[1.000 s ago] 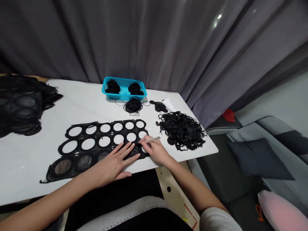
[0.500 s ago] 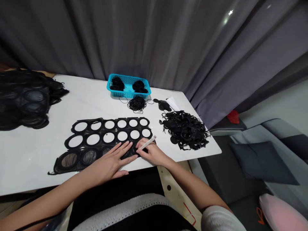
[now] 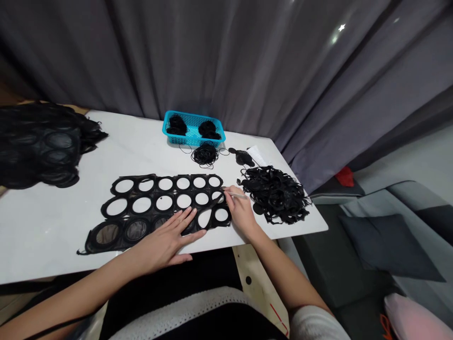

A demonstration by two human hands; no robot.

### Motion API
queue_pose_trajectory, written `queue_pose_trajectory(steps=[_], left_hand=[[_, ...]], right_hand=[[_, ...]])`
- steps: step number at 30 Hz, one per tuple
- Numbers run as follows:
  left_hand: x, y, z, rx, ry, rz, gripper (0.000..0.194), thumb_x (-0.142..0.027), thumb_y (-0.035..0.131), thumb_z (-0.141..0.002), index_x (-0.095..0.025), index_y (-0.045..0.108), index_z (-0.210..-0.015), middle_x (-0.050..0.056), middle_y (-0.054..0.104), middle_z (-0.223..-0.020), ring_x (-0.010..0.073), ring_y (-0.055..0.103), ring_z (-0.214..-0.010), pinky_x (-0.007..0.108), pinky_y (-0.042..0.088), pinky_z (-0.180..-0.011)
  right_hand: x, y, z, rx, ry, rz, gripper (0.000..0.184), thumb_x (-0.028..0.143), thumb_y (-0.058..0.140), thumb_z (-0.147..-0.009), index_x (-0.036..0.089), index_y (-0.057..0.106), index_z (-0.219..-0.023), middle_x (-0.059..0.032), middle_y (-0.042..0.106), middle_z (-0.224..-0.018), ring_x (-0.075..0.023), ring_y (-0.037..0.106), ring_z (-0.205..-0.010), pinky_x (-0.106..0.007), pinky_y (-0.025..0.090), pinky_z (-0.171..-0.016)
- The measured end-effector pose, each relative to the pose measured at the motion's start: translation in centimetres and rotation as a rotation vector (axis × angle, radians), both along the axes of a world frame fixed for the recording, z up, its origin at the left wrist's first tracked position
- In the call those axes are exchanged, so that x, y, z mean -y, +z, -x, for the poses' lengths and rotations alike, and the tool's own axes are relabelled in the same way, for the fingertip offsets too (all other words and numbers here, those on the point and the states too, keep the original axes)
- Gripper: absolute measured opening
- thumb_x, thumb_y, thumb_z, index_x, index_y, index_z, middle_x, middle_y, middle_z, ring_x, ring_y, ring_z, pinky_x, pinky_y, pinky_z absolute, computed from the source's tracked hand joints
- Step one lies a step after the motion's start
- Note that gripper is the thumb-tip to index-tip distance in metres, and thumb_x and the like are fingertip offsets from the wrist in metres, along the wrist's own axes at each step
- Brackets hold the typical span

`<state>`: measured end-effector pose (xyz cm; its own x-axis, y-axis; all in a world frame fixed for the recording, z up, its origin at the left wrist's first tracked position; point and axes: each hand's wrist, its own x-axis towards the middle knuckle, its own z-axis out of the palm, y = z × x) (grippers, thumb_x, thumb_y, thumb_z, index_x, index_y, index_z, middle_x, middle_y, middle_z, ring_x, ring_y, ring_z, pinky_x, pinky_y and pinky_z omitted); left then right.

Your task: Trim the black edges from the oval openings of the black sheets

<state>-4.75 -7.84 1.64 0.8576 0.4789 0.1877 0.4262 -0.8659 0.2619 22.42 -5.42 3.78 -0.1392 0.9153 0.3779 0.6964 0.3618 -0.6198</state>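
A black sheet (image 3: 151,194) with rows of round holes lies flat on the white table. My left hand (image 3: 166,241) rests flat on its front row, fingers spread, covering part of it. My right hand (image 3: 240,210) is closed around slim silvery tweezers (image 3: 236,194) at the sheet's right end. From their tip a thin dark piece of film (image 3: 214,204) stretches down to a front-row hole. White table shows through the two back rows and the front-row holes at the right. Dark film fills the front-row holes (image 3: 136,230) at the left.
A heap of black scraps (image 3: 276,193) lies right of my right hand, with black discs (image 3: 244,157) behind it. Black thin rings (image 3: 205,155) are bundled before a blue basket (image 3: 194,140) holding more. Stacked black sheets (image 3: 38,146) lie at the left.
My right hand has moved right and slightly back with the tweezers, drawing film out of a front-row hole. The front-row holes at the right now show white. My left hand stays on the sheet.
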Motion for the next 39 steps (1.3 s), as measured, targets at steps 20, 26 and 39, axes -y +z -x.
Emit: queue_pose_trajectory(steps=[20, 26, 39], left_hand=[[2.4, -0.4, 4.3, 0.015, 0.099, -0.058, 0.069, -0.047, 0.061, -0.097, -0.036, 0.032, -0.158, 0.009, 0.011, -0.169, 0.0337, 0.028, -0.152, 0.05, 0.03, -0.122], [2.5, -0.1, 4.3, -0.004, 0.101, -0.053, 0.071, -0.048, 0.062, -0.096, -0.036, 0.03, -0.158, 0.01, 0.011, -0.169, 0.0337, 0.028, -0.152, 0.051, 0.031, -0.121], [3.1, -0.5, 4.7, 0.019, 0.139, -0.048, 0.067, -0.043, 0.061, -0.097, -0.032, 0.034, -0.157, 0.011, 0.017, -0.168, 0.034, 0.031, -0.15, 0.051, 0.034, -0.12]], right_hand=[[1.5, -0.1, 6.0, -0.121, 0.523, 0.358, 0.014, 0.023, 0.059, -0.096, 0.02, 0.057, -0.083, -0.0042, 0.062, -0.105, -0.018, 0.06, -0.097, -0.031, 0.045, -0.09], [1.6, -0.1, 6.2, -0.1, 0.534, 0.35, 0.015, 0.021, 0.06, -0.096, 0.02, 0.056, -0.081, -0.0044, 0.061, -0.105, -0.0179, 0.059, -0.097, -0.032, 0.045, -0.092], [3.5, -1.7, 6.8, 0.227, 0.51, -0.019, 0.016, 0.016, 0.046, -0.102, 0.018, 0.062, -0.101, -0.0139, 0.065, -0.115, -0.0254, 0.055, -0.105, -0.039, 0.051, -0.091]])
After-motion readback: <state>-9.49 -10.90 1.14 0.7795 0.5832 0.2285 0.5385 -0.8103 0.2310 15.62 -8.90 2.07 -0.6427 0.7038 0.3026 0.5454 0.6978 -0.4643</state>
